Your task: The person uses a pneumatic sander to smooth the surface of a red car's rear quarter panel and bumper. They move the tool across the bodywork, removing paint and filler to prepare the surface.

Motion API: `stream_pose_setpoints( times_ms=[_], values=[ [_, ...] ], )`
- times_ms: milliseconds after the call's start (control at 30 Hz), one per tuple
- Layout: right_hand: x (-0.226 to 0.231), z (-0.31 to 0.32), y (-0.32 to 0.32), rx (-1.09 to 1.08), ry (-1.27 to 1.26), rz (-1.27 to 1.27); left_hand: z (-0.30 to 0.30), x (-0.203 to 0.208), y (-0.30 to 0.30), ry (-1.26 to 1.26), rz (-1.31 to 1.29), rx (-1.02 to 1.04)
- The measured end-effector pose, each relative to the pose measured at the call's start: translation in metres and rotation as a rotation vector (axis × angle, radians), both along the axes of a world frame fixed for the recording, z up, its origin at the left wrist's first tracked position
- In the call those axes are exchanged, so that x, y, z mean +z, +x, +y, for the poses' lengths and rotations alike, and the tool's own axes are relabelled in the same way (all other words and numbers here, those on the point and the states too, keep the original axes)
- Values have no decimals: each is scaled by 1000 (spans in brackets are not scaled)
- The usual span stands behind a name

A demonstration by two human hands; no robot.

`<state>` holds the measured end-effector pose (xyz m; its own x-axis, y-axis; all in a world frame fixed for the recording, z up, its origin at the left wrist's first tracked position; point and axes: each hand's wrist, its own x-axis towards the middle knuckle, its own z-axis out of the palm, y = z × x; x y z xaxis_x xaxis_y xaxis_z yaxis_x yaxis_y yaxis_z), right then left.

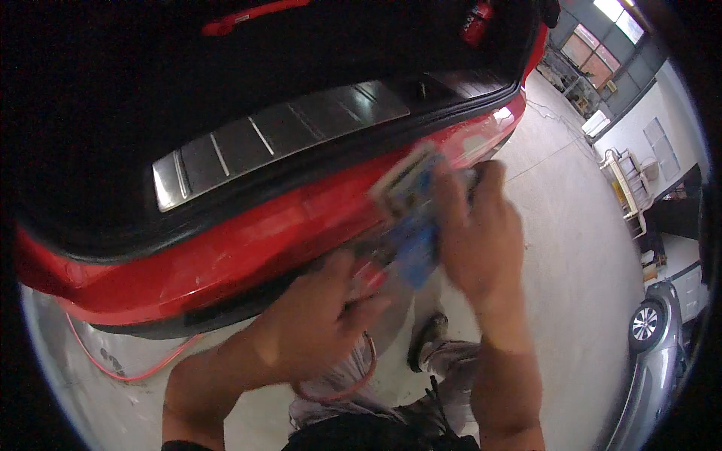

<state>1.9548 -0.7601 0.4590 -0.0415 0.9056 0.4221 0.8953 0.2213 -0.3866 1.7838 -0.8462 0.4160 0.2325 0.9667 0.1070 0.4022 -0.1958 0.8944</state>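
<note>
A red car's rear bumper (263,259) runs across in front of me, below the raised boot opening. My right hand (481,233) is closed on a blue and beige flat pad (406,184), blurred by motion and held close over the bumper's right part. A blue flap (417,252) hangs below it. My left hand (320,316) grips a small red tool (368,276), also smeared, just short of the bumper's lower edge; its exact kind does not show. Under that hand loops a reddish hose (342,395); where it joins is hidden.
A metal sill plate (278,139) lines the dark boot edge. Inside the boot are a red strip (256,16) and a red canister (477,24). More hose (128,376) lies on the floor at left. A grey car (653,361) and a pipe rack (626,188) stand right.
</note>
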Motion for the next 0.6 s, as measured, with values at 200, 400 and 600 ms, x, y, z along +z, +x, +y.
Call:
stream_pose_setpoints(
  times_ms=[200, 400, 600],
  values=[
    [-4, -9, -1, 172, 134, 5, -26, 8, -8, -147, -40, 8],
    [-5, -13, -1, 106, 20, 9, -16, 18, -1, -203, 62, 63],
    [-4, -24, -4, 204, 83, -151, -41, -2, -10, -2, 94, 76]
  ],
)
